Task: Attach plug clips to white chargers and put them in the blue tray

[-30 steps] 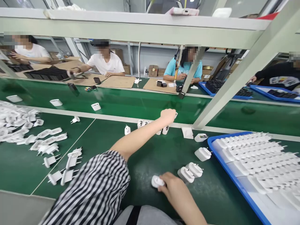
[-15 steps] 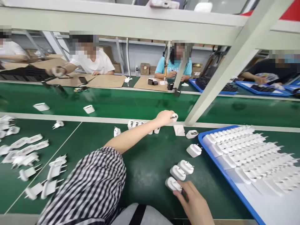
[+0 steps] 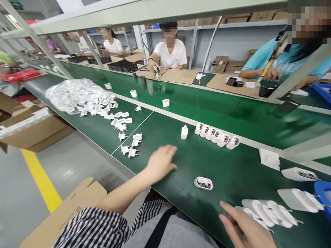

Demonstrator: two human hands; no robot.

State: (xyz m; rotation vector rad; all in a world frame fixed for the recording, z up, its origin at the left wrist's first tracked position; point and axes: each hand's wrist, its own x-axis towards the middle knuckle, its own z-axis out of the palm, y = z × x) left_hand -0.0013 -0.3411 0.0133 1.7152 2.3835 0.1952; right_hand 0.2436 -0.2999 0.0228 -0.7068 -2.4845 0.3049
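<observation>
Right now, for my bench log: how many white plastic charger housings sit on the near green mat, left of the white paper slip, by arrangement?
White plastic charger housings in the side-by-side row: 6
White housing standing upright alone: 1
White housing lying alone near the front: 1
Total: 8

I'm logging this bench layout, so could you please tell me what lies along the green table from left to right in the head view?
Clear plastic bag of white parts → loose plug pieces → left hand → upright white adapter → row of six charger housings → right hand → blue tray.
</observation>
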